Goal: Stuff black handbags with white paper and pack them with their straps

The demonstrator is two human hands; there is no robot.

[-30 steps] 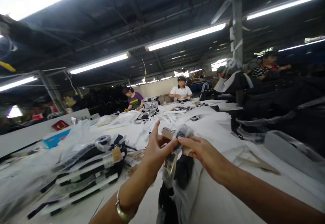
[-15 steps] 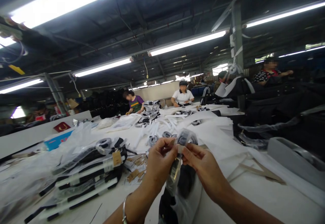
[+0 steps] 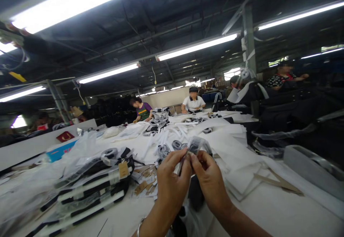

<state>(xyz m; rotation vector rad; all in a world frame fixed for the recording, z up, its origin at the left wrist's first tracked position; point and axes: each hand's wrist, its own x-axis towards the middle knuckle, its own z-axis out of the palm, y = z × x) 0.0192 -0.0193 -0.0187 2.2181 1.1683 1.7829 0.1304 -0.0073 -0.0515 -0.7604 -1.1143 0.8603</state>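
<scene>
**Both hands pinch a small clear bag above a crowded bench**

Much of the held thing is hard to read. The small clear bag point(image 3: 197, 145) rises just above the fingertips, with something dark and rounded inside that is too blurred to name. A thin dark strip point(image 3: 180, 165) runs down between the two hands, and its lower end is hidden behind them. Below the wrists, a dark item in loose clear plastic point(image 3: 194, 194) is mostly covered by the hands and cut off by the bottom edge. Both forearms also leave the picture there, and only part of a metal bangle point(image 3: 138, 227) shows on the left wrist.

The left hand point(image 3: 172, 183) and the right hand point(image 3: 211, 185) are raised side by side at the middle of the view, backs toward the camera and knuckles nearly touching. The fingers point(image 3: 176, 159) of both hands are curled in and closed on the lower edge of the bag, so it is held in the air over the bench point(image 3: 268, 208).

To the left lies a stack of bagged black goods point(image 3: 94, 185), with loose card tags point(image 3: 142, 186) just beside it. White sheets point(image 3: 228, 140) lie beyond the hands. Two co-workers, one in a purple top point(image 3: 143, 109) and one in a white top point(image 3: 193, 102), sit at the far end.
</scene>
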